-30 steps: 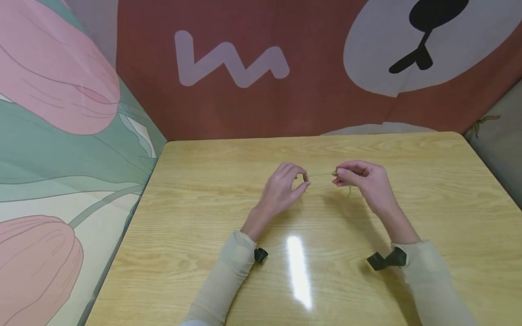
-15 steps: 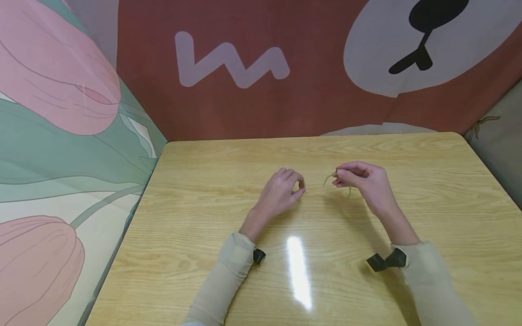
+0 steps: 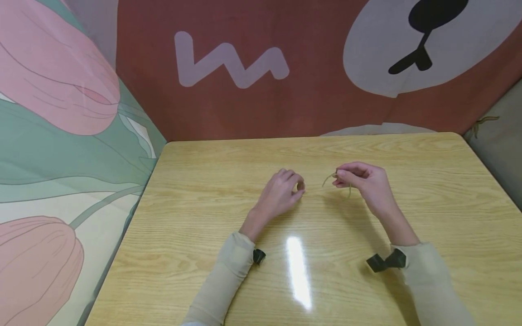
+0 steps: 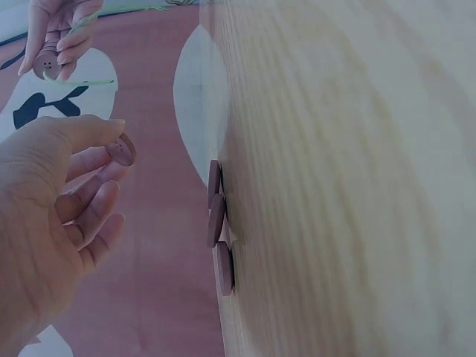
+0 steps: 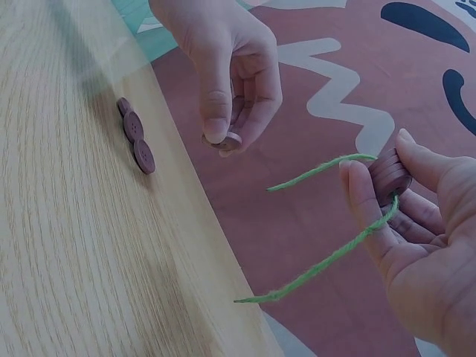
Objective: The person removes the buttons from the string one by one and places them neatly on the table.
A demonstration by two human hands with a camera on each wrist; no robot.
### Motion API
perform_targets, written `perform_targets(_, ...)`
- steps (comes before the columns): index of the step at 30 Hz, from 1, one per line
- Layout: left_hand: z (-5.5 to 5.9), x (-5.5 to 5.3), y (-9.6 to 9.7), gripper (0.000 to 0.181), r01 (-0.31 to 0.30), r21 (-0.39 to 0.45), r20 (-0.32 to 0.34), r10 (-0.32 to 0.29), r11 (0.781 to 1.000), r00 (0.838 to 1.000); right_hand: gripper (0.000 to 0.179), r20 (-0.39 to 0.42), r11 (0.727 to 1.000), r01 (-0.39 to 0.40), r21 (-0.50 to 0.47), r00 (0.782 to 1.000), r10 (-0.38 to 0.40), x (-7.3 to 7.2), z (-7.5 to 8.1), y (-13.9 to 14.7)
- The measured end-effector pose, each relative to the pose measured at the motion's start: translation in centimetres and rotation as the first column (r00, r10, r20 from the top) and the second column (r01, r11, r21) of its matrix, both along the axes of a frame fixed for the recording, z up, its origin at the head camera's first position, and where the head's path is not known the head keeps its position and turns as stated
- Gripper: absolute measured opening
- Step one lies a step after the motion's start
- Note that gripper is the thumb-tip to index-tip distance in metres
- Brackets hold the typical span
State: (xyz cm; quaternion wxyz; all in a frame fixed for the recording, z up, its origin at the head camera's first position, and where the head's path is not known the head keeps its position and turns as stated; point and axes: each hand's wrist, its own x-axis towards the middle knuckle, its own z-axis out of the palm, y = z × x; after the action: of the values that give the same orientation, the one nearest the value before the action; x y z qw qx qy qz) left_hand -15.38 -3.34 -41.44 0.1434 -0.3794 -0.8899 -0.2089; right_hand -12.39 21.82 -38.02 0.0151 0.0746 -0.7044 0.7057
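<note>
My left hand (image 3: 279, 192) pinches a brown four-hole button (image 4: 121, 151) between thumb and index finger, the other fingers loosely bent. To its right, my right hand (image 3: 369, 183) holds a stack of brown buttons (image 5: 388, 175) between thumb and fingers. A green string (image 5: 320, 264) passes through that stack, and both its ends dangle loose, one on either side. In the right wrist view, the left hand's button stays apart from the string. Both hands are raised over the tabletop.
Three loose brown buttons (image 5: 132, 126) lie in a row on the wooden table (image 3: 195, 235), overlapping each other in the right wrist view. A reddish-brown printed cloth (image 3: 253, 113) rises behind the table's far edge; a floral cloth (image 3: 81, 154) hangs at the left.
One second ago the string stretched taut between both hands. The left hand has let go of its end and dropped slightly left and nearer; that end now hangs from the right hand, which stays put.
</note>
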Motion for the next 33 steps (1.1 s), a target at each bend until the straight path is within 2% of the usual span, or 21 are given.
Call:
perform_targets(4, -0.11, -0.05, 0.0, 0.006, -0.006, -0.025, 0.004, 0.006, 1.0, 1.0, 0.016, -0.002, 1.0, -0.001, -0.014, 1.0, 0.001, -0.04, -0.12, -0.09)
perform_targets(8, -0.29, -0.12, 0.1, 0.005, -0.024, -0.099, 0.025, 0.026, 0.995, 0.999, 0.015, -0.006, 1.0, 0.0, -0.02, 1.0, 0.0, -0.1, -0.26, -0.15)
perform_targets(13, -0.45, -0.15, 0.3, 0.01, -0.031, -0.209, 0.112, 0.056, 0.977, 0.992, 0.015, 0.002, 1.0, 0.007, -0.008, 1.0, -0.007, -0.11, -0.35, -0.16)
perform_targets(17, -0.48, -0.12, 0.43, 0.012, -0.029, -0.262, 0.177, 0.077, 0.965, 0.981, 0.017, 0.006, 1.0, 0.005, 0.0, 1.0, -0.005, -0.11, -0.32, -0.13)
perform_targets(26, -0.65, -0.27, 0.47, 0.013, -0.025, -0.325, 0.21, 0.098, 0.945, 0.973, 0.017, 0.008, 1.0, 0.003, -0.012, 1.0, -0.003, -0.04, -0.09, 0.03)
perform_targets(33, -0.94, -0.38, 0.12, 0.012, -0.015, -0.334, 0.246, 0.102, 0.942, 0.964, 0.016, 0.0, 1.0, 0.003, -0.01, 1.0, -0.003, 0.08, -0.06, 0.15)
